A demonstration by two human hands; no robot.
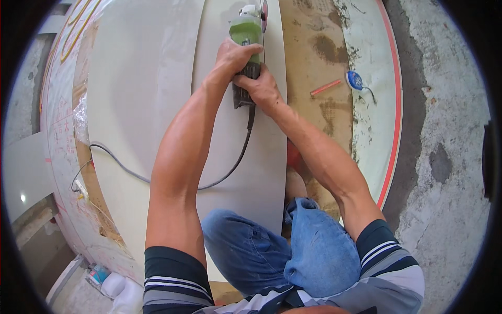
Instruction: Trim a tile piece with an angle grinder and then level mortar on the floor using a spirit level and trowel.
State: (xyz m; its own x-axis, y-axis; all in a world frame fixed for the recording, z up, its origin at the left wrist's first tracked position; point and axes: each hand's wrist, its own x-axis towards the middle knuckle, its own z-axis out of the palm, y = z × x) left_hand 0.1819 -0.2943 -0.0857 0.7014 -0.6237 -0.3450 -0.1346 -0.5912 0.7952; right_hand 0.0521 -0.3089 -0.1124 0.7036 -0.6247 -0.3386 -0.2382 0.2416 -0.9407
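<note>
With both hands I hold a green and black angle grinder over a large pale panel, near the top of the view. My left hand wraps the green body from the left, its thumb across the top. Lower down, my right hand grips the black rear part from the right. At the tool's far right side the disc stands on edge, beside a thin dark line along the panel. Whether the disc touches the panel I cannot tell.
The grinder's cord curves left across the panels to a white plug connection. On the right lie a red pencil-like stick and a blue tape measure. White containers stand at lower left. My bent knee is over the panel.
</note>
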